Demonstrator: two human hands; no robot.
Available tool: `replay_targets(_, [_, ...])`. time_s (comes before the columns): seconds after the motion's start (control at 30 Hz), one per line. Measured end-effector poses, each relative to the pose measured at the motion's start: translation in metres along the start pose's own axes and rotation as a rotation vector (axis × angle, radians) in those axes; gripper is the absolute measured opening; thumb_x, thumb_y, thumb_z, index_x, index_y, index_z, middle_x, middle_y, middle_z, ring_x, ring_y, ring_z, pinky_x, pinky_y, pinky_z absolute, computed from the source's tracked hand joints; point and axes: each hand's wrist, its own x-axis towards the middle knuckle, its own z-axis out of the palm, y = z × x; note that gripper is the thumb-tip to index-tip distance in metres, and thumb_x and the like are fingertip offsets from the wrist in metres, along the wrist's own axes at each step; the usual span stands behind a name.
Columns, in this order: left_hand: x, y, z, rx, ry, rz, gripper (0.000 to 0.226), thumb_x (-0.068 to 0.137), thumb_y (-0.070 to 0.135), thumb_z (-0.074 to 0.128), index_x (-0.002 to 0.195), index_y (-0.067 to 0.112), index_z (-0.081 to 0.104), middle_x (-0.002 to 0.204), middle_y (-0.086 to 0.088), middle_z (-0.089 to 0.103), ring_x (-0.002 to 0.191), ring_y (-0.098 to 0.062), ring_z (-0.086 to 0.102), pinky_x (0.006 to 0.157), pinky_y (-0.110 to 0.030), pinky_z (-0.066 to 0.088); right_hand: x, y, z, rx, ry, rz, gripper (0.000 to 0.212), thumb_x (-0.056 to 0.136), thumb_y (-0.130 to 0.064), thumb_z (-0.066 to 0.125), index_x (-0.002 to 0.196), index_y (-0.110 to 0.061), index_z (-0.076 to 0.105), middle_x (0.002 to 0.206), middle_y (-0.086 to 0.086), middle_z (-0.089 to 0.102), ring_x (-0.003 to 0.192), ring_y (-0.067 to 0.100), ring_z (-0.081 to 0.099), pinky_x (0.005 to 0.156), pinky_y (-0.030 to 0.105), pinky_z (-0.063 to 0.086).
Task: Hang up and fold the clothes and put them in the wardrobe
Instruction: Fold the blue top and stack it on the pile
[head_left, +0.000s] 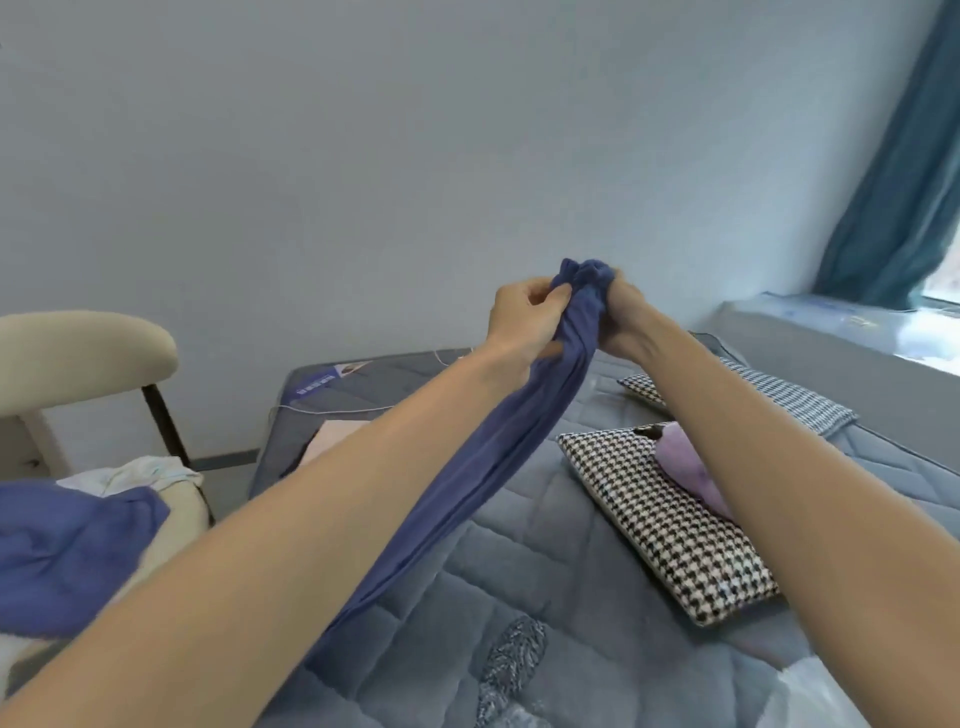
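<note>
A blue garment (498, 447) is held up over the bed, stretched into a long bunched strip that runs down toward the lower left. My left hand (524, 322) pinches its upper end from the left, thumb against fingers. Beside it, my right hand (621, 317) grips the bunched top of the same garment. Both hands are close together, almost touching. More blue fabric (67, 556) lies on the chair at the left; I cannot tell whether it is the same garment.
A grey quilted mattress (545, 561) fills the lower middle. On it lie a houndstooth piece (660, 525), a lilac item (685, 467) and a pink item (332, 436). A cream chair (78, 353) stands left. A windowsill (831, 332) and teal curtain (898, 182) are right.
</note>
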Motion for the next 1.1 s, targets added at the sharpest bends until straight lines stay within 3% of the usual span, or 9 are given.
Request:
replay_targets(0.13, [-0.011, -0.022, 0.044, -0.079, -0.066, -0.077, 0.018, 0.098, 0.013, 0.052, 0.083, 0.012, 0.062, 0.075, -0.001, 0.062, 0.068, -0.013, 0.059, 0.063, -0.028, 0.056, -0.016, 0.0, -0.049, 0.031, 0.159, 0.111, 0.032, 0.096, -0.019, 0.039, 0.069, -0.014, 0.054, 0.068, 0.005, 0.062, 0.066, 0.02, 0.058, 0.069, 0.031, 0.048])
replay_targets(0.2, [-0.021, -0.037, 0.054, -0.101, -0.075, -0.128, 0.022, 0.099, 0.014, 0.05, 0.078, 0.015, 0.059, 0.073, 0.0, 0.06, 0.062, -0.01, 0.057, 0.05, -0.02, 0.052, -0.019, 0.009, -0.066, 0.008, 0.214, 0.146, 0.033, 0.098, -0.022, 0.033, 0.068, -0.017, 0.047, 0.059, 0.001, 0.06, 0.066, 0.018, 0.051, 0.065, 0.031, 0.042])
replay_targets(0.3, [-0.035, -0.064, 0.059, -0.059, -0.087, -0.147, 0.022, 0.1, 0.013, 0.048, 0.081, 0.012, 0.06, 0.073, 0.0, 0.058, 0.063, -0.009, 0.054, 0.055, -0.022, 0.051, -0.027, 0.029, -0.077, -0.062, 0.247, 0.23, 0.036, 0.1, -0.023, 0.029, 0.07, -0.018, 0.047, 0.059, 0.001, 0.06, 0.068, 0.017, 0.05, 0.064, 0.032, 0.041])
replay_targets(0.43, [-0.05, -0.105, 0.046, -0.014, -0.082, -0.219, 0.013, 0.099, 0.011, 0.048, 0.095, 0.006, 0.059, 0.09, -0.01, 0.061, 0.08, -0.018, 0.057, 0.079, -0.04, 0.054, -0.033, 0.066, -0.077, -0.507, 0.136, 0.289, 0.021, 0.102, -0.015, 0.029, 0.089, -0.023, 0.044, 0.09, 0.007, 0.054, 0.079, 0.021, 0.05, 0.081, 0.042, 0.042])
replay_targets(0.57, [-0.071, -0.153, 0.021, -0.085, -0.033, -0.439, 0.016, 0.1, 0.01, 0.046, 0.089, 0.006, 0.056, 0.087, -0.01, 0.058, 0.071, -0.015, 0.057, 0.055, -0.022, 0.053, -0.031, 0.11, -0.063, -0.841, -0.015, 0.288, 0.022, 0.098, -0.004, 0.027, 0.107, -0.02, 0.039, 0.098, 0.008, 0.05, 0.081, 0.019, 0.047, 0.075, 0.035, 0.041])
replay_targets(0.63, [-0.084, -0.178, 0.007, -0.166, -0.018, -0.558, 0.012, 0.101, 0.009, 0.044, 0.098, 0.003, 0.054, 0.091, -0.011, 0.059, 0.073, -0.016, 0.058, 0.058, -0.023, 0.054, -0.03, 0.134, -0.052, -0.98, -0.097, 0.274, 0.026, 0.093, 0.003, 0.027, 0.106, -0.016, 0.04, 0.093, 0.006, 0.048, 0.082, 0.017, 0.044, 0.063, 0.027, 0.036])
replay_targets(0.73, [-0.1, -0.213, -0.012, -0.229, -0.006, -0.678, 0.011, 0.101, 0.011, 0.044, 0.099, 0.005, 0.053, 0.095, -0.009, 0.061, 0.081, -0.019, 0.062, 0.075, -0.033, 0.057, -0.027, 0.175, -0.033, -1.081, -0.246, 0.26, 0.027, 0.088, 0.012, 0.029, 0.097, -0.01, 0.042, 0.083, 0.005, 0.045, 0.079, 0.018, 0.043, 0.056, 0.02, 0.034])
replay_targets(0.83, [-0.115, -0.246, -0.033, -0.221, 0.024, -0.745, 0.01, 0.101, 0.012, 0.045, 0.097, 0.007, 0.053, 0.099, -0.007, 0.061, 0.092, -0.021, 0.062, 0.088, -0.037, 0.053, -0.024, 0.219, -0.018, -1.184, -0.343, 0.299, 0.027, 0.088, 0.008, 0.032, 0.087, -0.017, 0.044, 0.098, 0.011, 0.05, 0.091, 0.02, 0.045, 0.071, 0.029, 0.037])
replay_targets(1.1, [-0.146, -0.311, -0.084, -0.105, 0.063, -0.934, 0.009, 0.1, 0.009, 0.046, 0.094, 0.005, 0.051, 0.098, -0.008, 0.06, 0.089, -0.018, 0.062, 0.078, -0.03, 0.054, -0.034, 0.317, 0.03, -1.375, -0.559, 0.446, 0.027, 0.092, 0.0, 0.032, 0.112, -0.012, 0.047, 0.12, 0.018, 0.058, 0.1, 0.032, 0.054, 0.082, 0.04, 0.043])
